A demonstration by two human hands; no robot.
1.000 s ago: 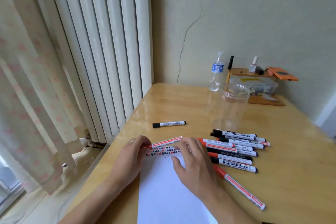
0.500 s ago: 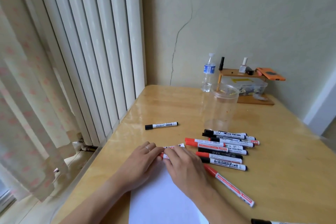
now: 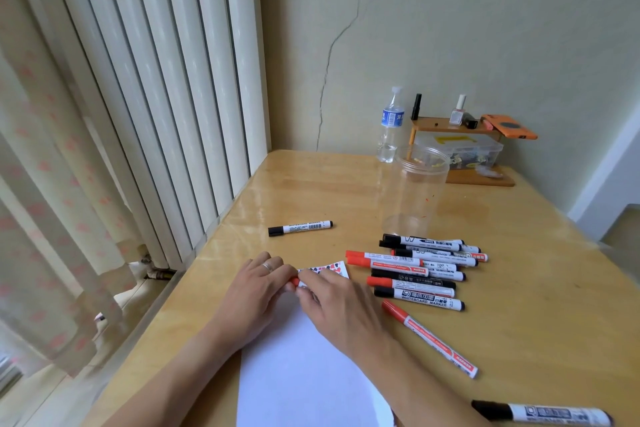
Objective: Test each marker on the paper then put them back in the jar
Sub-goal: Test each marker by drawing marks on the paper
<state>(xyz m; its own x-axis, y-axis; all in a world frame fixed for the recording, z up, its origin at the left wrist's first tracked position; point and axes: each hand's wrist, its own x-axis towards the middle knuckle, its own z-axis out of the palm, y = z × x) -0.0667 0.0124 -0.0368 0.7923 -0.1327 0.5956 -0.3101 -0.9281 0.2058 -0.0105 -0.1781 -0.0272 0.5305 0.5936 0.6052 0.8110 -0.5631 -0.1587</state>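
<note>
Head view shows your left hand (image 3: 254, 291) and right hand (image 3: 341, 308) meeting over the top edge of the white sheet of paper (image 3: 304, 367), fingers of both curled round a red-capped marker (image 3: 294, 282), only its red end visible between them. Red and black test marks sit on the paper's far corner. Beside your right hand lies a pile of red and black whiteboard markers (image 3: 419, 270); beyond it stands the clear plastic jar (image 3: 414, 194) on the wooden table (image 3: 519, 288).
</note>
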